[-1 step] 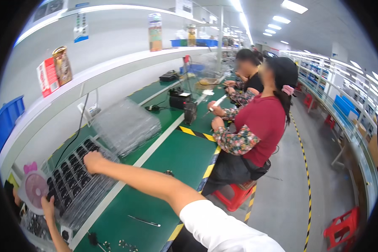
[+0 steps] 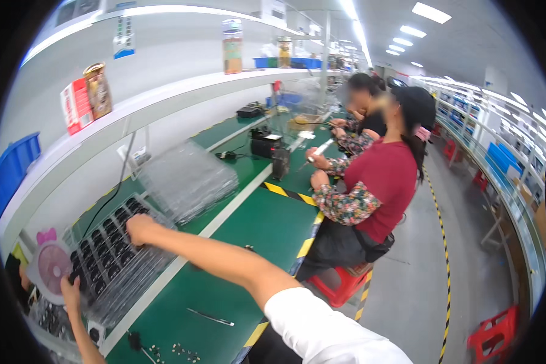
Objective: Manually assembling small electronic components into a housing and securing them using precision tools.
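Note:
A clear plastic tray [image 2: 141,267] with rows of black parts [image 2: 106,242] lies at the left of the green bench, on what looks like a stack of similar trays. My right hand [image 2: 141,229] reaches over its far right side, closed with fingertips down; whatever it pinches is hidden. By the tray's near left corner, my left hand [image 2: 70,294] is closed on a small black part [image 2: 74,279], beside a pink and white fan [image 2: 53,267].
A stack of empty clear trays [image 2: 191,179] lies beyond. Small loose pieces [image 2: 185,352], a black brush-like thing [image 2: 134,341] and a thin rod [image 2: 210,316] are on the near bench. A shelf [image 2: 164,100] overhangs the back. A co-worker in red [image 2: 379,182] sits at right; a red stool [image 2: 493,335] stands behind.
The whole scene has shifted slightly to the right in the picture. Both hands keep almost the same places at the tray.

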The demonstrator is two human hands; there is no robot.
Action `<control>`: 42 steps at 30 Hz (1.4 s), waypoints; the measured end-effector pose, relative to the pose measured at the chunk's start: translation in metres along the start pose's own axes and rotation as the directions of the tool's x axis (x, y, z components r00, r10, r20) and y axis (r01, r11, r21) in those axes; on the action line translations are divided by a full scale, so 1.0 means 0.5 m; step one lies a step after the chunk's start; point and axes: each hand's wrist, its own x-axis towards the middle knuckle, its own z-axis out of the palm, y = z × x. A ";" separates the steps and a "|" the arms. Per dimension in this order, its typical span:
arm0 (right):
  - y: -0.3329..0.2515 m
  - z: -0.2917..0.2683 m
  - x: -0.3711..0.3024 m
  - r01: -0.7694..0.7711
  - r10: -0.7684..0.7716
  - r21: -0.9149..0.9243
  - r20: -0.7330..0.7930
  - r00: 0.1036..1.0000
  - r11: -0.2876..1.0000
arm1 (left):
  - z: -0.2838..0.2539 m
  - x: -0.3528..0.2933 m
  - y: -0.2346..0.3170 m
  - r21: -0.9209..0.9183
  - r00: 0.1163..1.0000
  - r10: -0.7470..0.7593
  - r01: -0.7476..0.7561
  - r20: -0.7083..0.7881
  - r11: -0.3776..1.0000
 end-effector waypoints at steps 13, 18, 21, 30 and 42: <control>0.192 0.012 0.138 0.002 -0.007 0.242 0.017 1.000 0.970 | 0.013 -0.137 0.469 0.151 0.995 0.071 -0.080 0.063 0.985; 0.077 0.020 0.119 -0.078 0.082 -0.048 0.085 0.993 0.996 | -0.019 -0.168 0.453 0.346 0.991 0.035 -0.079 0.133 0.935; 0.065 0.000 0.117 -0.060 0.062 -0.022 0.173 0.983 0.998 | -0.031 -0.170 0.430 0.254 0.972 0.173 -0.210 0.161 0.944; 0.045 -0.018 0.086 0.012 -0.046 0.592 0.043 0.998 0.806 | -0.021 -0.230 0.433 0.049 0.962 0.272 -0.273 0.012 0.961; -0.078 0.028 0.121 0.092 -0.068 -0.072 0.289 0.955 0.993 | -0.030 -0.239 0.461 0.063 0.993 0.059 -0.066 0.098 0.996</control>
